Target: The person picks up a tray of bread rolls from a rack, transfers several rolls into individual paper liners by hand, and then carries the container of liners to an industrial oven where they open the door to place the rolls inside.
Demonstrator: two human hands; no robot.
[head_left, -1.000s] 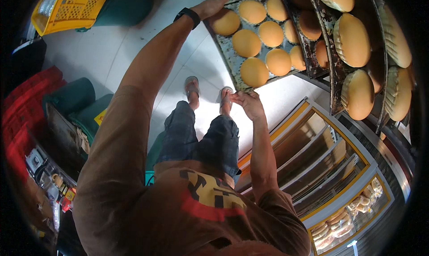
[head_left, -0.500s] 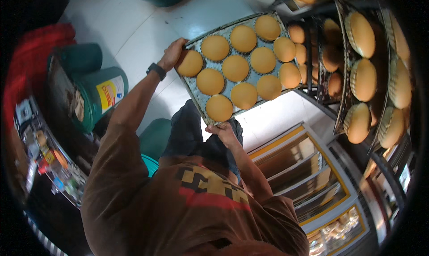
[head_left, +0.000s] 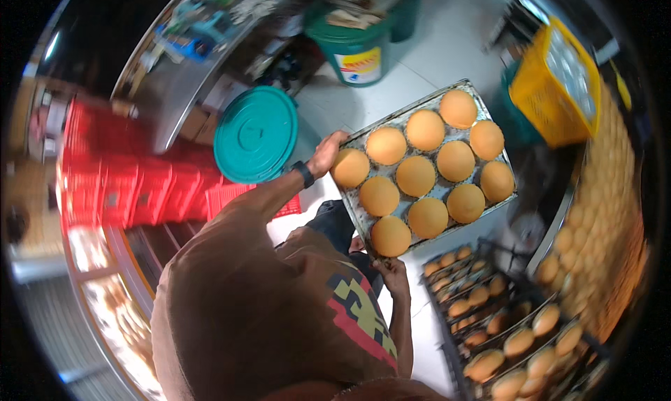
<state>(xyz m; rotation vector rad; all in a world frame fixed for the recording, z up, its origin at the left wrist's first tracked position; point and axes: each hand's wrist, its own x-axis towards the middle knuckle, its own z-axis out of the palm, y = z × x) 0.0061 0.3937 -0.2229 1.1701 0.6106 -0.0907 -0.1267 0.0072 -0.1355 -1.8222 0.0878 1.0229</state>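
A worn metal tray (head_left: 412, 104) of several round, golden-topped buns (head_left: 415, 176) is held out in front of my body, slightly askew. My left hand (head_left: 325, 153), below a dark wristwatch, is closed on the tray's upper-left end. My right hand (head_left: 391, 274) grips the near lower corner, partly under it, so some fingers are hidden. A dark rack of trayed buns (head_left: 518, 342) stands to the lower right, apart from the held tray.
A steel worktable (head_left: 180, 86) with clutter stands at upper left, beside red crates (head_left: 126, 191), a teal lid (head_left: 255, 134) and a green bucket (head_left: 356, 55). A yellow crate (head_left: 537, 86) is at upper right; many buns (head_left: 587, 247) cover a surface at right.
My body and view have turned, carrying the tray away from the rack, which has shifted to the lower right. The worktable, buckets and red crates have swung into the upper and left parts.
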